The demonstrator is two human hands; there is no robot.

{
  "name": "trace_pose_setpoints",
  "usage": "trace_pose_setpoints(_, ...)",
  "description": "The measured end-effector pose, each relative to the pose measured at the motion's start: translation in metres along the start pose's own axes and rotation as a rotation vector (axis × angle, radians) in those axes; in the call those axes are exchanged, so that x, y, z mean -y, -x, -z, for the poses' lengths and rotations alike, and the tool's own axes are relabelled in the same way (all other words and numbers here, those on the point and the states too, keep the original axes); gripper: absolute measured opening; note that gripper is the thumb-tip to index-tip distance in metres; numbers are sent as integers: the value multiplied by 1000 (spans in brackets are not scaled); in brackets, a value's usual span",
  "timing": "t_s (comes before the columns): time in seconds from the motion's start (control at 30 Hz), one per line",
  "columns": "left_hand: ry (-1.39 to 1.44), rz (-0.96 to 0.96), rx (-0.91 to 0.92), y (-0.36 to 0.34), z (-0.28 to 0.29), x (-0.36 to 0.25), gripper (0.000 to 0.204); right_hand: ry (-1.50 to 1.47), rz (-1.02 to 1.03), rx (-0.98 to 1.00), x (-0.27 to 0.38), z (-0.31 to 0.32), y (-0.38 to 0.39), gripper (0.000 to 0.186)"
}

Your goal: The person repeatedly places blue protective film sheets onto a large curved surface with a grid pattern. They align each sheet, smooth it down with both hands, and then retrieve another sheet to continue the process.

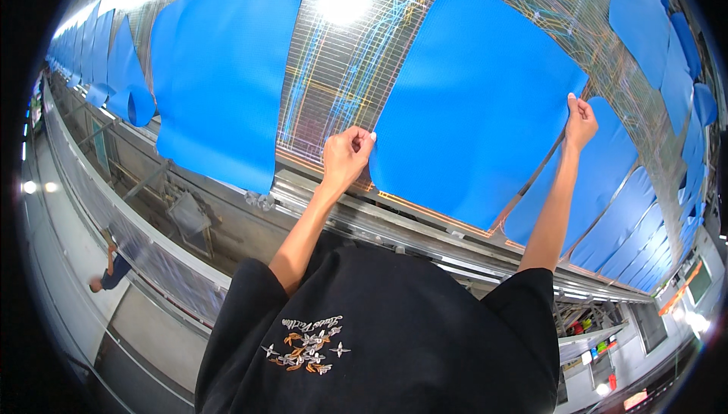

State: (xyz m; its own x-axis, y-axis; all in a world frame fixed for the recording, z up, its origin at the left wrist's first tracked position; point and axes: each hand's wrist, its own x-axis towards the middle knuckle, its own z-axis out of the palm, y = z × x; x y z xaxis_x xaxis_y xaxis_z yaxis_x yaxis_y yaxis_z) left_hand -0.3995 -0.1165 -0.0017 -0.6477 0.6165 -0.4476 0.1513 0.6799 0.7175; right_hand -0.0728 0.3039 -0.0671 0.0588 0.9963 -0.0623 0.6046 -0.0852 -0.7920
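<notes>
A flat blue sheet [478, 103] with a rounded far end lies on a dark worktable [322, 92] covered in multicoloured lines, its near edge close to the table's metal-railed front and between the person's two hands. The left hand [346, 158] is curled nearly closed, thumb and forefinger pinching the sheet's left edge; the right hand [581, 122], folded in the same way, has the right edge between thumb and fingers, somewhat farther up. Well apart on the left lies a second, broad blue panel [224, 80], and just beyond the held sheet's right edge sits another blue piece [622, 137], followed by a row of more running toward the rim. Below the table at lower right, an open pale-edged shelf tray [599, 337] contains a jumble of small articles, red and yellow-green among them, too small to identify. Near it, small green and red objects [604, 346] stand in a cluster. The person wears a black T-shirt [425, 323] with embroidered flowers on the chest; far off at left, another person [115, 270] in dark blue reaches a hand toward a long pale-railed bench [152, 239].
</notes>
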Motion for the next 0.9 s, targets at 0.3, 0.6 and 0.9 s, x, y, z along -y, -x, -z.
trace_pose_setpoints(0.3,-16,-22,14,-1,2,-1,26,7,7,13,-1,2,-2,31)
trace_pose_setpoints(0.6,-17,-5,5,-3,1,-3,25,-77,13,23,-4,1,-1,32)
trace_pose_setpoints(0.9,-250,-3,16,1,3,-19,22,104,108,5,1,-2,3,34)
